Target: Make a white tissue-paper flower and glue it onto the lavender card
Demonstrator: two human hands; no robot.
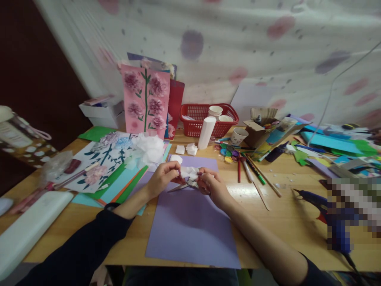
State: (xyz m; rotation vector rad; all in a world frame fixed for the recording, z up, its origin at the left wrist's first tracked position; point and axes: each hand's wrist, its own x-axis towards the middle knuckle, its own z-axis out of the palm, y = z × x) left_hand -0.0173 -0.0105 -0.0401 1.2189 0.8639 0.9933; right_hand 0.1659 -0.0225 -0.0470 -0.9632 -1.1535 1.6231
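Between my two hands a piece of thin white tissue paper (pixel 189 171) is held up over a purple sheet of paper (pixel 193 230). My left hand (pixel 163 179) pinches its left side between thumb and fingers. At its right side is my right hand (pixel 213 187), its fingers closed around a pair of scissors (pixel 177 188) and touching the paper. The blades point left, below the tissue; the handles are mostly hidden in the right hand. Just beyond the left hand lie a small white tissue piece (pixel 176 159) and a fluffy heap of white tissue (pixel 147 147).
A white roll (pixel 206 133) stands before a red basket (pixel 190 128) with paper cups. Paint pots (pixel 228 153), brushes and a pencil (pixel 258 174) lie to the right, then a glue gun (pixel 324 214). Pink flower artwork (pixel 145 103) leans at the back; a white case (pixel 32 226) lies left.
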